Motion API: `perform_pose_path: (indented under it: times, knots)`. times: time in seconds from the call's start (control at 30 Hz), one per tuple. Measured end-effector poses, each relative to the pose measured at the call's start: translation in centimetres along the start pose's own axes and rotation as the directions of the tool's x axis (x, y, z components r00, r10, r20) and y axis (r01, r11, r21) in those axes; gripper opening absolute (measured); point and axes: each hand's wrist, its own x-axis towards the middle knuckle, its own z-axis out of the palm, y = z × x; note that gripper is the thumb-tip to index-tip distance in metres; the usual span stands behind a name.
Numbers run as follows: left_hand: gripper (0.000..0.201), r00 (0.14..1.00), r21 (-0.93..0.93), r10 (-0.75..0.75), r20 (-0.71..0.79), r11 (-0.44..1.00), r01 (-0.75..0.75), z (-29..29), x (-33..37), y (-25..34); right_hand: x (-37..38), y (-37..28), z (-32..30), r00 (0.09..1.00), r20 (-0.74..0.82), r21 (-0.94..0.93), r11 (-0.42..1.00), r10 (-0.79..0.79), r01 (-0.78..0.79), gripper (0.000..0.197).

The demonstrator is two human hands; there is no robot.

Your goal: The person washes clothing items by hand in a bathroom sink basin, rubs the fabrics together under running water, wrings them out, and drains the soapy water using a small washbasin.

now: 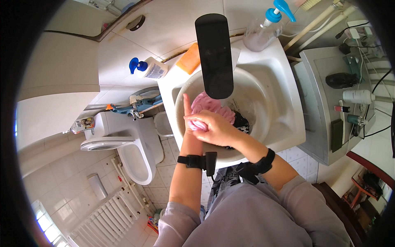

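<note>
Here, right hand (214, 127): fingers curled tight around a bunched pink cloth (212, 108), which lies in the white basin (263, 123) under the tap. Left hand (190, 117): mostly hidden beneath the right, index finger extended upward, pressed against the same cloth; its grip cannot be told.

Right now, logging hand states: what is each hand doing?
Left hand: mostly hidden, on the pink cloth, one finger up.
Right hand: closed on the pink cloth.

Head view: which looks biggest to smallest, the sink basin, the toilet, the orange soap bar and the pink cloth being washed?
1. Sink basin
2. Toilet, looks close to the basin and lies farther from the camera, so that order is unsure
3. Pink cloth, partly hidden by the right hand
4. Orange soap bar
</note>
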Motion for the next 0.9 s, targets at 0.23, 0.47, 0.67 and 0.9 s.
perform_pose_path:
  times: [0.23,0.47,0.67,0.9]
  knots:
    - [0.023,0.886,0.146,0.246,-0.394,0.968,-0.204,1.8,0.1,-3.2,1.2,2.7,-2.1,0.966,-0.254,-0.565,0.818,-0.042,-0.112,0.019]
    - [0.043,0.755,0.948,0.646,-0.116,0.298,-0.109,0.2,1.1,-1.9,1.3,10.1,-7.2,0.824,-0.561,-0.420,0.833,0.074,-0.360,0.031]
    - [0.079,0.936,0.869,0.310,-0.166,-0.403,0.287,-3.0,0.1,-1.9,-0.8,11.2,-6.7,0.951,-0.182,-0.750,0.590,0.250,-0.299,0.039]
    - [0.110,0.954,0.843,0.298,-0.007,-0.512,0.166,3.0,-2.5,-2.3,0.6,3.2,-8.6,0.955,-0.011,-0.391,0.878,0.296,-0.276,0.033]
